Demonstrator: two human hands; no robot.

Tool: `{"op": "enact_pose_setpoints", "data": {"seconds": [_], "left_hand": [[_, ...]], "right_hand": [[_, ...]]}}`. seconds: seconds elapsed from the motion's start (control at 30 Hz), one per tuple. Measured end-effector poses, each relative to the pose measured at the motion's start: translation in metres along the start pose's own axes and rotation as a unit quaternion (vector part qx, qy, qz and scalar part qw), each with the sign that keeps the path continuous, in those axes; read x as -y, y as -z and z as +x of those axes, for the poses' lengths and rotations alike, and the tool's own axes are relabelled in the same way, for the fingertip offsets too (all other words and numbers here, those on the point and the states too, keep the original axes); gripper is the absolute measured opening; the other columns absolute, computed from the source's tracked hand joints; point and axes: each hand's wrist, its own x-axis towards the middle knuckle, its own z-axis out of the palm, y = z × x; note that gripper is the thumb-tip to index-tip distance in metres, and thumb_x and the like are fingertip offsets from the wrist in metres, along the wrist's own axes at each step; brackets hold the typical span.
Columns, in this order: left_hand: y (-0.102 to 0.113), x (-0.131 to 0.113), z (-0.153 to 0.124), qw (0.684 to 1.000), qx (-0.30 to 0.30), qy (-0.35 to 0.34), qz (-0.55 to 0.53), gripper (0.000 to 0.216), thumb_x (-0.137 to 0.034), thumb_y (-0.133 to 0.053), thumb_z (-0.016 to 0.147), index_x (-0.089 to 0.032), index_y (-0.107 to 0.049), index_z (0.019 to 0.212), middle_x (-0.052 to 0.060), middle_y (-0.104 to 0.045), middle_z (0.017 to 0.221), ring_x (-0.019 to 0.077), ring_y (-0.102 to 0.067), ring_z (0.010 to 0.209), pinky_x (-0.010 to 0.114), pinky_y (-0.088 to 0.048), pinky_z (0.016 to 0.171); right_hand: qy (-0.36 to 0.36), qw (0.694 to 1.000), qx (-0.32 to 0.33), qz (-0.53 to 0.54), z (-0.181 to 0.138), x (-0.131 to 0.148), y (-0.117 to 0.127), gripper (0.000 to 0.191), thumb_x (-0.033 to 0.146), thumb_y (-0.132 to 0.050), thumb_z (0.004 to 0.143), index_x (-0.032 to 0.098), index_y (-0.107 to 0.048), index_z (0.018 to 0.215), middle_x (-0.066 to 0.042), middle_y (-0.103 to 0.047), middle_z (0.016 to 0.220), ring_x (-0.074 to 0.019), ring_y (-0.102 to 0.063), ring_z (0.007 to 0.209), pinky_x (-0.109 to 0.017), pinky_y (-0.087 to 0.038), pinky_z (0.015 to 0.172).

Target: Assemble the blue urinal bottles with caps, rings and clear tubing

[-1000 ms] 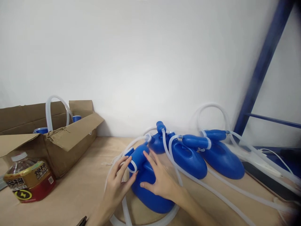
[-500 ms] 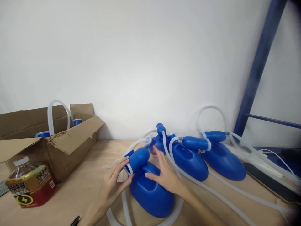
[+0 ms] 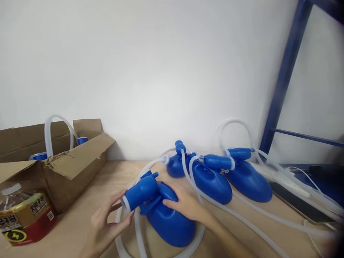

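My left hand (image 3: pixel 106 220) grips a blue funnel-shaped cup (image 3: pixel 142 189) by its white rim, thumb below and fingers above. The cup, with a short spout at its far end, is held over the top of a blue plastic urinal bottle (image 3: pixel 173 227) lying on the table. My right hand (image 3: pixel 186 202) is closed round that bottle's handle, its thumb at the handle opening; some fingers are hidden behind it. A clear hose (image 3: pixel 139 231) loops round the bottle. Beyond the cup lies a hose end with a whitish fitting (image 3: pixel 165 159).
Several more blue urinal bottles (image 3: pixel 212 182) with cups and hoses stand to the right. At left are an open cardboard box (image 3: pixel 80 182) holding similar parts and a drink bottle (image 3: pixel 27 218). A dark flat device (image 3: pixel 292 202) lies at right, near a blue metal frame (image 3: pixel 282 79).
My left hand has drawn the cup down and left, away from the hose end, and its spout now shows free. My right hand has closed on the bottle's handle. The view has turned slightly right.
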Motion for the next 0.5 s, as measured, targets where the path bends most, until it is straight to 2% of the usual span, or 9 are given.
{"op": "enact_pose_setpoints", "data": {"seconds": [0.1, 0.17, 0.2, 0.23, 0.27, 0.33, 0.4, 0.5], "left_hand": [[0.018, -0.006, 0.014, 0.997, 0.023, 0.034, -0.066, 0.047, -0.025, -0.078, 0.089, -0.024, -0.062, 0.134, 0.009, -0.075, 0.116, 0.0254, -0.078, 0.095, 0.035, -0.072, 0.078], [0.020, -0.018, 0.029, 0.992, 0.044, 0.036, -0.115, 0.046, -0.028, -0.079, 0.089, -0.025, -0.064, 0.132, 0.009, -0.076, 0.115, 0.0255, -0.079, 0.093, 0.033, -0.071, 0.075], [0.017, -0.025, 0.036, 0.989, 0.052, 0.031, -0.135, 0.047, -0.029, -0.080, 0.088, -0.026, -0.064, 0.132, 0.009, -0.077, 0.115, 0.0258, -0.079, 0.093, 0.032, -0.071, 0.075], [0.012, -0.033, 0.044, 0.987, 0.058, 0.021, -0.151, 0.048, -0.031, -0.082, 0.088, -0.026, -0.065, 0.133, 0.009, -0.077, 0.116, 0.0263, -0.079, 0.094, 0.031, -0.071, 0.075], [0.007, -0.041, 0.052, 0.985, 0.059, 0.011, -0.164, 0.050, -0.034, -0.083, 0.087, -0.027, -0.065, 0.133, 0.010, -0.076, 0.117, 0.0267, -0.078, 0.096, 0.031, -0.070, 0.074], [-0.006, -0.056, 0.067, 0.982, 0.059, -0.012, -0.177, 0.053, -0.041, -0.081, 0.089, -0.027, -0.064, 0.138, 0.012, -0.075, 0.119, 0.0269, -0.077, 0.098, 0.029, -0.069, 0.073], [-0.018, -0.069, 0.080, 0.984, 0.058, -0.043, -0.164, 0.056, -0.046, -0.076, 0.093, -0.028, -0.060, 0.143, 0.013, -0.074, 0.119, 0.0266, -0.077, 0.099, 0.029, -0.068, 0.073], [-0.032, -0.082, 0.092, 0.983, 0.074, -0.125, -0.109, 0.057, -0.050, -0.063, 0.099, -0.029, -0.053, 0.151, 0.013, -0.074, 0.123, 0.0289, -0.076, 0.104, 0.035, -0.067, 0.084]], "right_hand": [[0.013, 0.998, 0.041, 0.055, -0.002, 0.004, 0.008, 0.115, 0.068, -0.079, 0.080, 0.025, -0.021, 0.169, -0.015, -0.032, 0.169, -0.0361, -0.029, 0.158, -0.057, -0.024, 0.129], [0.066, 0.992, 0.028, 0.103, -0.005, 0.011, 0.017, 0.140, 0.076, -0.084, 0.068, 0.026, -0.004, 0.171, -0.017, -0.019, 0.173, -0.0359, -0.017, 0.162, -0.057, -0.018, 0.131], [0.098, 0.987, 0.012, 0.127, -0.007, 0.016, 0.022, 0.147, 0.078, -0.086, 0.063, 0.026, -0.001, 0.170, -0.017, -0.017, 0.174, -0.0359, -0.016, 0.162, -0.056, -0.019, 0.131], [0.123, 0.981, 0.004, 0.147, -0.010, 0.022, 0.029, 0.149, 0.078, -0.088, 0.059, 0.027, -0.003, 0.170, -0.017, -0.020, 0.173, -0.0360, -0.019, 0.161, -0.054, -0.022, 0.130], [0.139, 0.978, 0.001, 0.158, -0.013, 0.028, 0.037, 0.145, 0.077, -0.090, 0.057, 0.029, -0.013, 0.170, -0.017, -0.028, 0.169, -0.0358, -0.028, 0.158, -0.052, -0.029, 0.128], [0.156, 0.978, -0.003, 0.139, -0.022, 0.042, 0.056, 0.118, 0.073, -0.090, 0.061, 0.030, -0.042, 0.160, -0.013, -0.049, 0.154, -0.0333, -0.048, 0.144, -0.045, -0.042, 0.120], [0.168, 0.982, -0.035, 0.075, -0.034, 0.054, 0.076, 0.090, 0.072, -0.089, 0.065, 0.029, -0.065, 0.141, -0.009, -0.062, 0.132, -0.0296, -0.061, 0.125, -0.041, -0.049, 0.112], [0.183, 0.979, -0.095, -0.011, -0.051, 0.067, 0.099, 0.082, 0.076, -0.088, 0.061, 0.025, -0.075, 0.124, -0.007, -0.067, 0.110, -0.0273, -0.065, 0.105, -0.040, -0.052, 0.101]]}}
